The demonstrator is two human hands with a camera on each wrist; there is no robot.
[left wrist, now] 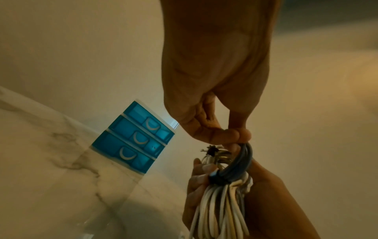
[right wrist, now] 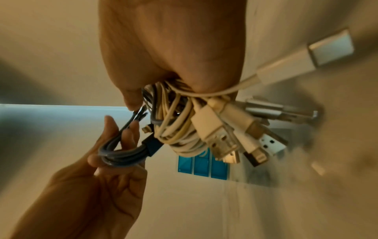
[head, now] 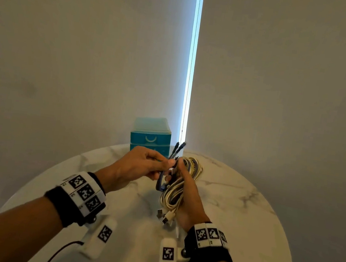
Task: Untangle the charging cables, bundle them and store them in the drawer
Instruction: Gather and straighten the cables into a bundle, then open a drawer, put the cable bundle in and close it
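My right hand (head: 182,171) grips a coiled bundle of white charging cables (head: 174,194) above the round marble table (head: 235,203). Several USB plugs (head: 165,216) hang from the bundle's near end. My left hand (head: 163,162) pinches a short dark grey-blue cable (head: 161,184) folded into loops against the bundle's top, its two plug ends (head: 178,148) pointing up. The left wrist view has the left hand (left wrist: 235,135) pinching the dark loop (left wrist: 239,163) over the white cables (left wrist: 220,210). The right wrist view has the right hand (right wrist: 163,72) around the bundle (right wrist: 180,132), with the left hand (right wrist: 114,145) holding the dark loops (right wrist: 122,155).
A small blue three-drawer unit (head: 150,138) stands at the table's far edge against the wall, all drawers closed (left wrist: 132,140). A bright strip of window light (head: 191,67) runs up behind it. The table's rim curves round on both sides of my arms.
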